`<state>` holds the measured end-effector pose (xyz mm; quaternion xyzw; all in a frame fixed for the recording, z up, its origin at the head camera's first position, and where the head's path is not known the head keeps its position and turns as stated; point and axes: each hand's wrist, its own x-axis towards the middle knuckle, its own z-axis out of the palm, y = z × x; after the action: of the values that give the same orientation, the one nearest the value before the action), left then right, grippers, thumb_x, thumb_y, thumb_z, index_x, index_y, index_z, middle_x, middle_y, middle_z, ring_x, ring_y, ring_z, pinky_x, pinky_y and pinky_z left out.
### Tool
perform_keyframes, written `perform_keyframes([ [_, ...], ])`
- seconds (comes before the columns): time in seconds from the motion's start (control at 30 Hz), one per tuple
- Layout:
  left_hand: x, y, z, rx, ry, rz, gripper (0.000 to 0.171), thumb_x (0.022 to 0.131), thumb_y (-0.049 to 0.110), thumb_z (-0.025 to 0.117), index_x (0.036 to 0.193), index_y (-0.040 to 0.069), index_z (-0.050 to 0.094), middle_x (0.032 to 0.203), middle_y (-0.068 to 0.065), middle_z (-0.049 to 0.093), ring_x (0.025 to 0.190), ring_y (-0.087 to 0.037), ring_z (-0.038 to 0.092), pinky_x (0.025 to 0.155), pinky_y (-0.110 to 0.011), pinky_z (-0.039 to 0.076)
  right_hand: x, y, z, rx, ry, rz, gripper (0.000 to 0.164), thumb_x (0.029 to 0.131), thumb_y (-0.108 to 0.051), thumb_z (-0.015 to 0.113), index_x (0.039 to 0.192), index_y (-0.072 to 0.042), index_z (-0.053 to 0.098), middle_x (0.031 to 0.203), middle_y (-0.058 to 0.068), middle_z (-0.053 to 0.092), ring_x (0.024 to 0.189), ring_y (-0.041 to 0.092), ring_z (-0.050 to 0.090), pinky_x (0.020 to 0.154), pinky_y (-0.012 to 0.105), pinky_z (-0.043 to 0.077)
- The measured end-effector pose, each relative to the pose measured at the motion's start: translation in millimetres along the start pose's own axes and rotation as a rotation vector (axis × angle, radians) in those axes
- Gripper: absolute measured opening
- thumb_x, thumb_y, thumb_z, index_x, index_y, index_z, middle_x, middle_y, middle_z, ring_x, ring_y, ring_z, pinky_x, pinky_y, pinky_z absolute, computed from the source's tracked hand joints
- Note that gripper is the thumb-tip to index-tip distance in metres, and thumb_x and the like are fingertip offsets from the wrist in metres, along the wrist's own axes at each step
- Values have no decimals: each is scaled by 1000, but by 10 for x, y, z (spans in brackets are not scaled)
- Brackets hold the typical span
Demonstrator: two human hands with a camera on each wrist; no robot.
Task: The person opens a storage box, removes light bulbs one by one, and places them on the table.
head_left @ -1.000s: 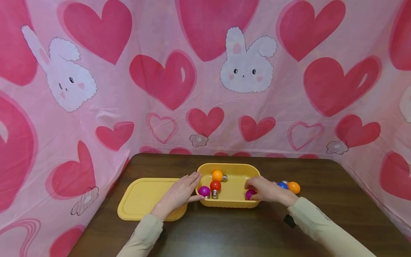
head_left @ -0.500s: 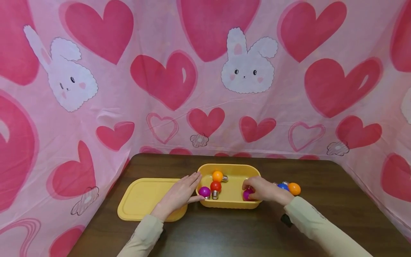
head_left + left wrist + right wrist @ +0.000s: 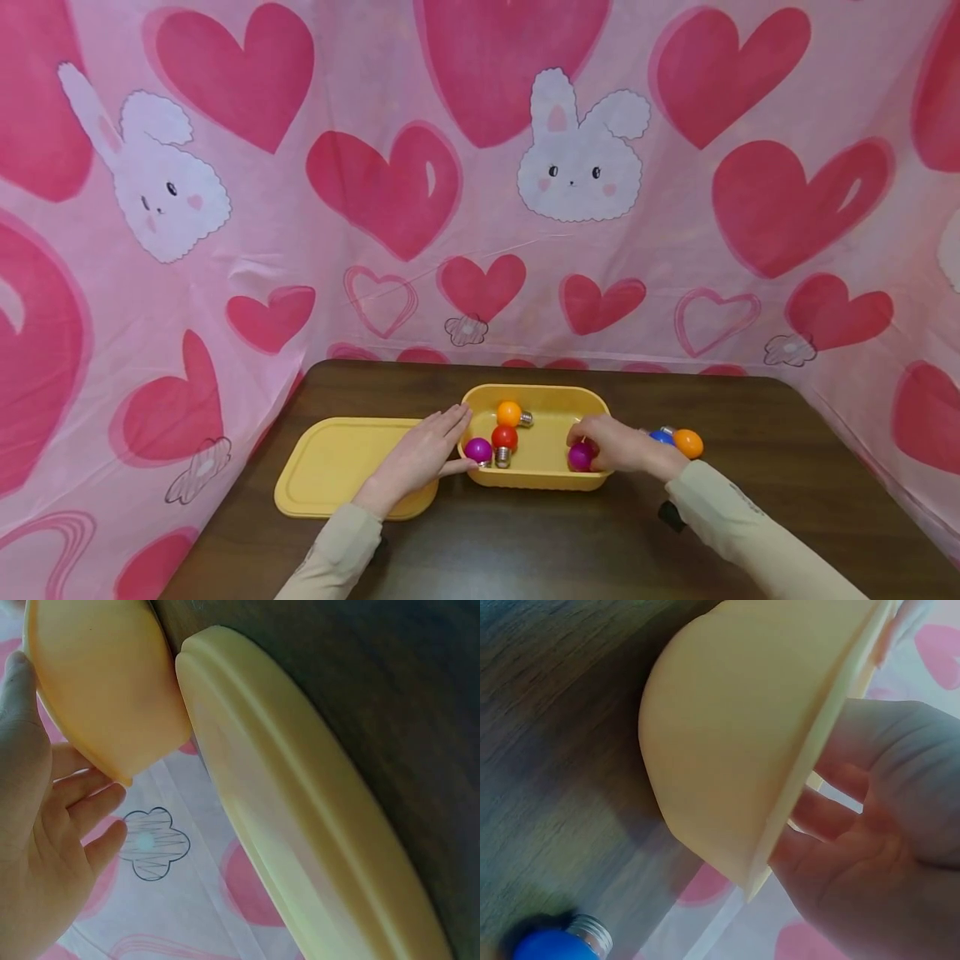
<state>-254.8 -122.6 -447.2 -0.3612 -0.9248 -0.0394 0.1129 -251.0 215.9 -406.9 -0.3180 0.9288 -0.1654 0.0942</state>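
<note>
My left hand (image 3: 414, 457) lies against the left end of a yellow box (image 3: 536, 480), fingers extended along the rim and thumb at the front corner. Over the box's right end reaches my right hand (image 3: 617, 443), its fingers curled around a purple light bulb (image 3: 581, 457) low inside. Its fingertips are partly hidden there; in the right wrist view the box wall (image 3: 727, 727) hides the bulb. Toward the box's left lie an orange bulb (image 3: 508, 413), a red bulb (image 3: 505, 437) and another purple bulb (image 3: 477, 450).
A flat yellow lid (image 3: 330, 467) lies left of the box, partly under the left hand. Right of the box, a blue bulb (image 3: 663, 436) and an orange bulb (image 3: 687, 443) rest on the dark wooden table (image 3: 510, 550). A pink heart-patterned cloth (image 3: 480, 208) hangs behind.
My right hand has shifted slightly left with the purple bulb inside the box, and more of that bulb now shows. The left hand stays at the box's left end.
</note>
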Motion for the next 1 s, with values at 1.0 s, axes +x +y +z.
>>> perform_keyframes([
  [1.0,-6,3,13,6,15,0,82,90,60,58,148,4,44,155,-11,46,144,-26,45,117,-43,40,58,-26,10,72,53,92,35,81,-17,81,110,-5,67,100,4,70,85,13,60,83,35,61],
])
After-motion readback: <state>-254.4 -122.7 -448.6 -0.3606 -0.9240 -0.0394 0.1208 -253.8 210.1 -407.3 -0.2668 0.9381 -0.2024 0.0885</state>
